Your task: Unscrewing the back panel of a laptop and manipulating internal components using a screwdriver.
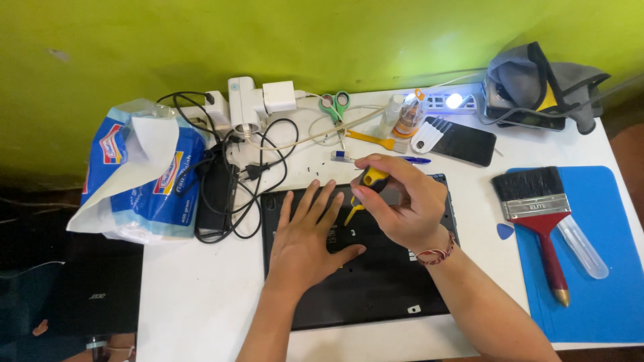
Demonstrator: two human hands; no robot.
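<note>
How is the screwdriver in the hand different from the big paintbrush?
The screwdriver is small, yellow and black, gripped in the right hand over the black laptop. The paintbrush is bigger, with a red handle and black bristles, and lies untouched on the blue mat. Both are hand tools.

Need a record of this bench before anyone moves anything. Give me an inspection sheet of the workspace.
Surface: white table, blue mat at its right end.
Job's things: black laptop lying closed, underside up; yellow-handled screwdriver upright over it.
Clutter: paintbrush and clear tube on the mat; blue pick; phone; scissors; small bottles; blue-and-white bag; grey pouch.
Grippers: left hand flat on the laptop; right hand gripping the screwdriver.
Cables: black cords tangled by white adapters; lit power strip.
Surroundings: green wall.
</note>
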